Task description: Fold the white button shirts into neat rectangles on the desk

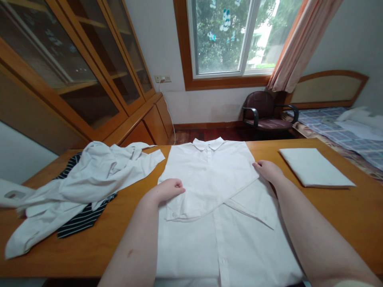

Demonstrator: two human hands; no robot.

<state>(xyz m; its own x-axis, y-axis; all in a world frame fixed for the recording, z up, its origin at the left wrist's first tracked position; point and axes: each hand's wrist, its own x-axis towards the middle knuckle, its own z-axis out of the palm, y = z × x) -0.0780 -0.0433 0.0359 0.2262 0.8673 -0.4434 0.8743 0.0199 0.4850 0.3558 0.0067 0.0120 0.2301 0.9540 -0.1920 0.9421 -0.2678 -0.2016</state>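
Observation:
A white button-up shirt (206, 179) lies on the wooden table (131, 223), its collar at the far edge and its lower part toward me. Both sleeves are folded in across its front and cross near the middle. My left hand (172, 189), fingers curled closed, grips the cloth at the shirt's left side, above a cuff. Over on the right edge, my right hand (267, 169) pinches the shirt's side fold between thumb and fingers. The exact cloth within each grip is partly hidden.
A crumpled white garment (101, 171) lies at the left over black striped cloth (86, 219). A flat white folded item (314, 167) rests at the right. Beyond the table stand a glass-doored cabinet (128, 107), an armchair (263, 107) and a bed (344, 127).

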